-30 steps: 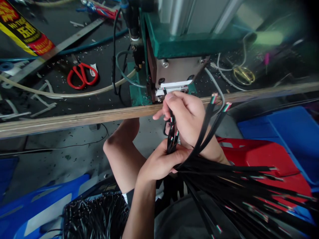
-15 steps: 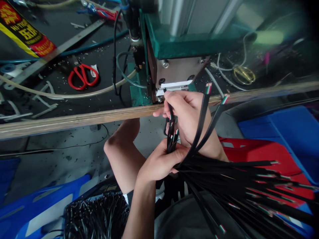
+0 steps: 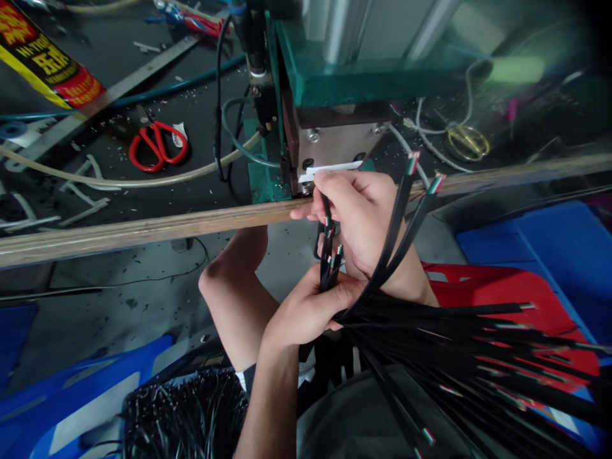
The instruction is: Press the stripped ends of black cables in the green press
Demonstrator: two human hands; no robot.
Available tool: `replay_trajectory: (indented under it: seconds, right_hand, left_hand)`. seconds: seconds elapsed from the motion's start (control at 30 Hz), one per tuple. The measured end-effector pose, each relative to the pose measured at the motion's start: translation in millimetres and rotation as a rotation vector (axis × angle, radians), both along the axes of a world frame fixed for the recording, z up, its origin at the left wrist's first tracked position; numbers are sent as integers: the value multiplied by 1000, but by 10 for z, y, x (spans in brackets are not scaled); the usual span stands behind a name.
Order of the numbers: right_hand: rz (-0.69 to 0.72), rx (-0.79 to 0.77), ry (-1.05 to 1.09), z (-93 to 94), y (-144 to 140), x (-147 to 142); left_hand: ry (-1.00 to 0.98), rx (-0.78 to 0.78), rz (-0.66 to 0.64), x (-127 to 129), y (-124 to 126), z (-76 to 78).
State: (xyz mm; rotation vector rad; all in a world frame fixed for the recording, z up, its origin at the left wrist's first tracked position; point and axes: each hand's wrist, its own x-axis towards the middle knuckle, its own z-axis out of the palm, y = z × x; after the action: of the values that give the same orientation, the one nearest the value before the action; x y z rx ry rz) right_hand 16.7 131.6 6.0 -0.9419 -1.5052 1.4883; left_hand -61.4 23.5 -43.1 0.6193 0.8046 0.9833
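A thick bundle of black cables [image 3: 421, 331] is wrapped in my left hand [image 3: 306, 309], fanning out to the right with red, white and green wire ends. Several short ends poke up between thumb and fingers. Above it, my right hand [image 3: 361, 213] pinches one black cable [image 3: 326, 207] at the front of a green press machine [image 3: 344, 80]. Its fingertips are close under the metal block [image 3: 329, 143] with white strips, and they hide the cable's tip. Two cable ends [image 3: 412, 167] stick up beside my right wrist.
Red-handled scissors [image 3: 159, 146], a metal ruler [image 3: 148, 73] and tubing scraps lie on the dark bench, whose wooden edge [image 3: 143, 226] runs across. A box of black cables [image 3: 184, 414] stands lower left. A red stool [image 3: 497, 293] and blue containers [image 3: 564, 255] are at right.
The press's metal block has come down, closing the gap between the white strips at my right fingertips. The two upright cable ends have swung slightly right. Both hands keep their grip.
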Motion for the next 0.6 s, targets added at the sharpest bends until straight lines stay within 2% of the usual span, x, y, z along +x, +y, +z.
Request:
replay_trajectory:
  seconds: [0.17, 0.3, 0.47, 0.6]
  right_hand:
    - [38, -16, 30, 33, -30, 10]
    - [48, -19, 17, 42, -90, 52]
    - [108, 124, -70, 64, -195, 171]
    - [137, 278, -30, 31, -235, 307]
  left_hand:
    - [-61, -44, 49, 8, -18, -57]
    - [28, -88, 55, -4, -76, -233]
    - [98, -52, 106, 19, -164, -484]
    - [166, -32, 132, 29, -214, -480]
